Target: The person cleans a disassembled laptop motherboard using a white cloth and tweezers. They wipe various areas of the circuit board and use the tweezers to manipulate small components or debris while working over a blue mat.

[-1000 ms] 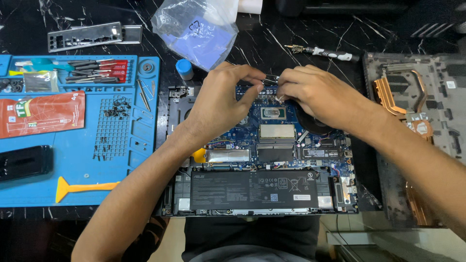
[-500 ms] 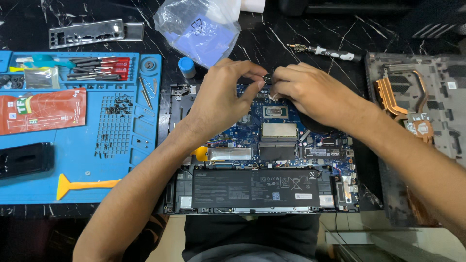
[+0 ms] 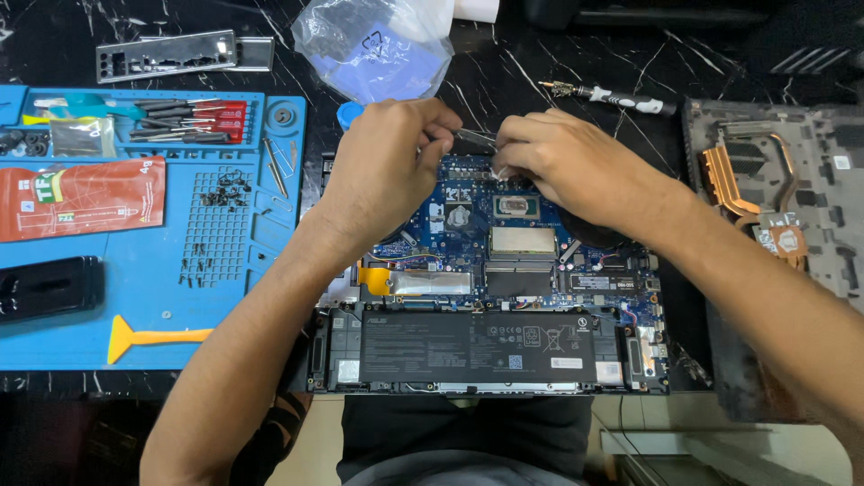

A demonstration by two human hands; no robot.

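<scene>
Hands, left (image 3: 387, 166) and right (image 3: 562, 166), are being pinched around thin tweezers (image 3: 474, 137) lying crosswise between them above the opened laptop's blue motherboard (image 3: 468, 238).

Your left hand (image 3: 391, 166) and right hand (image 3: 562, 162) meet over the far edge of the opened laptop with its blue circuit board (image 3: 504, 252) bared. Your left fingers pinch thin metal tweezers (image 3: 474, 137), whose tips reach toward your right fingertips (image 3: 504, 166), which press a small white piece against the board. The flat black rectangular battery (image 3: 477, 346) fills the laptop's near edge. On the black marble table's (image 3: 558, 72) left side lies a blue silicone work mat (image 3: 180, 297) carrying 1 orange plastic pry tool (image 3: 153, 337).
</scene>
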